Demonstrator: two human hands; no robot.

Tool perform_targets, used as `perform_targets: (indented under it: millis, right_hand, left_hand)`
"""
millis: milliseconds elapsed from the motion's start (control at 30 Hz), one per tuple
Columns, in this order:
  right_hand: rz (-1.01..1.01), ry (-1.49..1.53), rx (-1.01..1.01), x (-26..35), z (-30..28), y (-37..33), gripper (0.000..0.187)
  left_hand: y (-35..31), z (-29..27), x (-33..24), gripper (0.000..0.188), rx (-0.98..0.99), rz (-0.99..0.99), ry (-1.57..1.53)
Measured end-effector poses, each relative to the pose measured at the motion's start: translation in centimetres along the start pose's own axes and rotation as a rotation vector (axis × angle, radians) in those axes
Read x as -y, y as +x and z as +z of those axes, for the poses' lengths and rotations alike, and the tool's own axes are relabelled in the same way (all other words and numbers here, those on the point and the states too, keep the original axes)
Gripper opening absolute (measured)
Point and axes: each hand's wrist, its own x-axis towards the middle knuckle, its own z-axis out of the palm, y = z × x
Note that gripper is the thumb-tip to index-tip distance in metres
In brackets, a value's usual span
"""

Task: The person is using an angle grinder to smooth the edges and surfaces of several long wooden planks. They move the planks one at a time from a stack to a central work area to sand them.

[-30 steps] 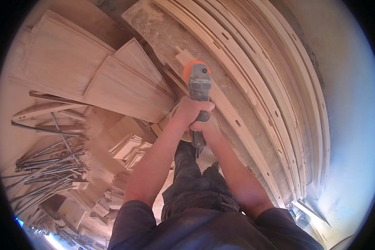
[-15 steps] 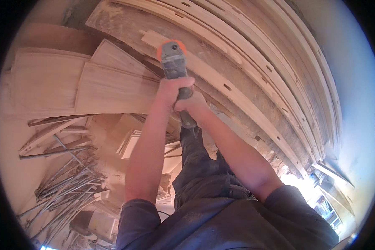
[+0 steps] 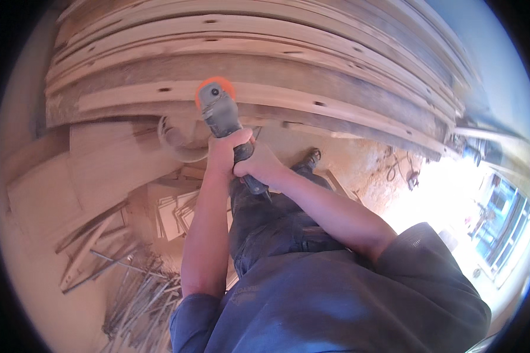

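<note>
An angle grinder (image 3: 219, 113) with an orange disc (image 3: 228, 86) under its grey head is held out in front of me. My left hand (image 3: 225, 154) is closed round the body just behind the head. Close behind it, my right hand (image 3: 260, 163) grips the rear part of the body. The disc is over the nearest slotted wooden beam (image 3: 271, 101); whether it touches the wood, I cannot tell. Dark slots show in the beam on both sides of the grinder head.
More slotted beams (image 3: 312, 56) lie in rows beyond. Wide boards (image 3: 109, 162) are at left, near a pale round ring-shaped thing (image 3: 179, 147). Lower left are thin panels (image 3: 176, 215) and a heap of metal rods (image 3: 141, 297). A cord (image 3: 401, 170) lies on the floor at right, by bright light.
My view has turned, so the beams run more nearly across it. The grinder appears lower and a little further left, its head tilted leftward. Both hands keep their hold.
</note>
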Motion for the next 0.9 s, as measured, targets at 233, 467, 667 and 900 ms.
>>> perform_targets:
  millis: [233,467,667,900]
  right_hand:
    - [-0.025,-0.024,-0.165,-5.7,-15.4,-8.5,0.063]
    - [-0.05,0.359,-0.365,-11.6,-27.8,-18.3,0.035]
    - [-0.091,0.349,-0.391,-13.8,-30.0,-18.7,0.021]
    - [-0.022,-0.097,-0.01,-2.7,-23.1,-12.0,0.071]
  left_hand:
    - [-0.6,15.6,10.1,0.014,0.049,0.069,0.154]
    - [0.5,30.3,20.7,0.029,0.254,-0.08,0.452]
    - [0.0,32.6,21.2,0.042,0.238,-0.066,0.623]
    - [1.5,19.0,14.4,0.021,0.061,-0.012,-0.089]
